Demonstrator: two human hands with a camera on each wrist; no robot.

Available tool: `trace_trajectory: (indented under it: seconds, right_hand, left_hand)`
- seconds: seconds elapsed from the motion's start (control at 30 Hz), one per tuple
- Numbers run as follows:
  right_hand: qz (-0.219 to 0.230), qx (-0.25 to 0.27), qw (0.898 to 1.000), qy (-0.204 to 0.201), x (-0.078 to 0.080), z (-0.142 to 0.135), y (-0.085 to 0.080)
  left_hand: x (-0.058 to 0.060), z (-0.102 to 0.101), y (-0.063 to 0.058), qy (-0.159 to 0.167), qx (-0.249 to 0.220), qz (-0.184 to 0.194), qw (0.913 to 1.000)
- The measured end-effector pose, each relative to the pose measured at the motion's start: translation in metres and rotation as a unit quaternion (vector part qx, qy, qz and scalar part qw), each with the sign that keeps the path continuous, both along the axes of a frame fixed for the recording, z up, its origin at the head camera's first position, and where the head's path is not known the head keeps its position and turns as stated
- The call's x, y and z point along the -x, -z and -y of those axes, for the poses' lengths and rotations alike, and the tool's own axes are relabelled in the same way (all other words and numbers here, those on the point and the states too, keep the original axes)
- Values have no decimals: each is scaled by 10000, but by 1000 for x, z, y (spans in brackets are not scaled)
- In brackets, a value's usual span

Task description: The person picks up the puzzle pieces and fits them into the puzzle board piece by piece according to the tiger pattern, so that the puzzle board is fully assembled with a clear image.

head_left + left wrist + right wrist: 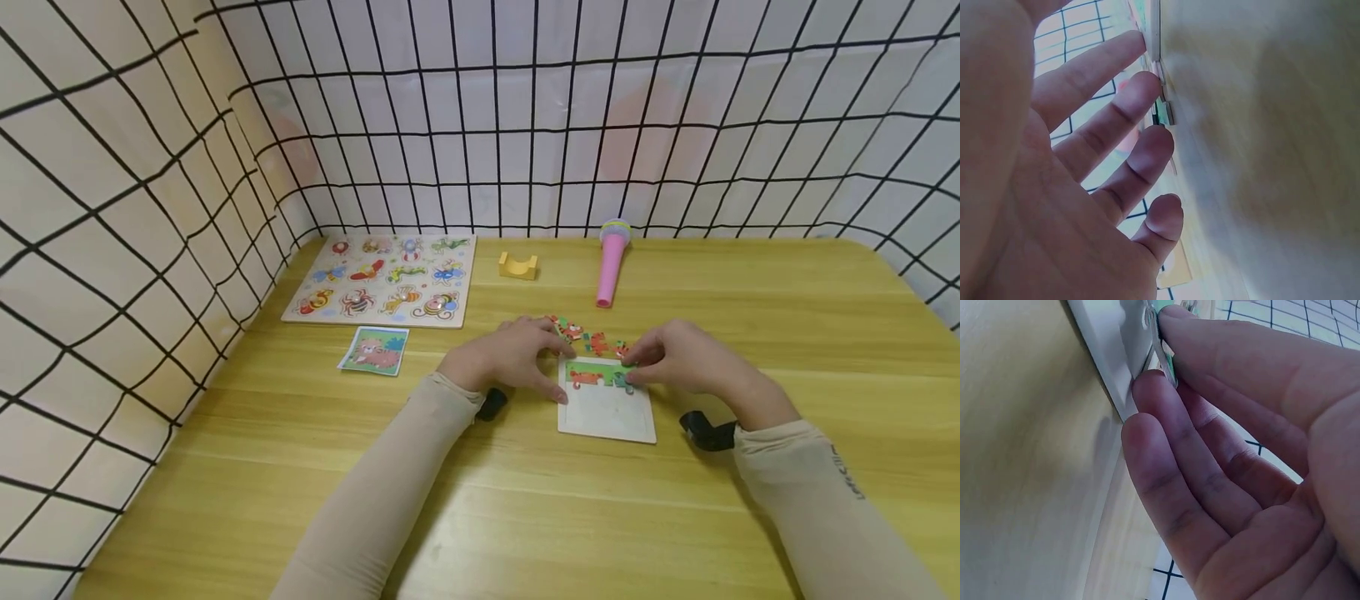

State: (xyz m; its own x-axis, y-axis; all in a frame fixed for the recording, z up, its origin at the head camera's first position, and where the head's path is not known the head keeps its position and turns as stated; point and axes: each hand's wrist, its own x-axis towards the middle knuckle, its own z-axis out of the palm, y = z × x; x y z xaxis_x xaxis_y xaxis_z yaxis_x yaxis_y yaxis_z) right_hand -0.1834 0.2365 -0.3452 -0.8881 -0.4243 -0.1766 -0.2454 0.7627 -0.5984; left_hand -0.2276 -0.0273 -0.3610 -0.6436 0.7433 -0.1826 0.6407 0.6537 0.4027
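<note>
A small white puzzle board (606, 417) lies on the table between the hands, with green and orange puzzle pieces (586, 377) along its upper part. My right hand (688, 360) pinches a thin green jigsaw piece (1167, 361) between thumb and fingers at the board's upper right; the fingertips hide part of it. At the left edge, my left hand (516, 353) touches the board with its thumb, and its other fingers reach toward the upper left corner. Those fingers are spread and slightly bent in the left wrist view. Several loose pieces (597, 342) lie just beyond the board.
A large peg puzzle (382, 279) with insect pictures lies at the back left, and a small cat picture (377, 350) is in front of it. Farther back are a yellow notched block (517, 266) and a pink toy microphone (612, 265). Black wire mesh (532, 133) borders the table.
</note>
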Motion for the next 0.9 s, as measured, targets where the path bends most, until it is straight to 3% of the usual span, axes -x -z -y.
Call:
trace_trajectory:
  seconds: [0.9]
  right_hand:
    - [-117, -238, 9995, -156, 2, 4, 8]
  left_hand:
    - [1, 1, 0, -23, -33, 22, 10000]
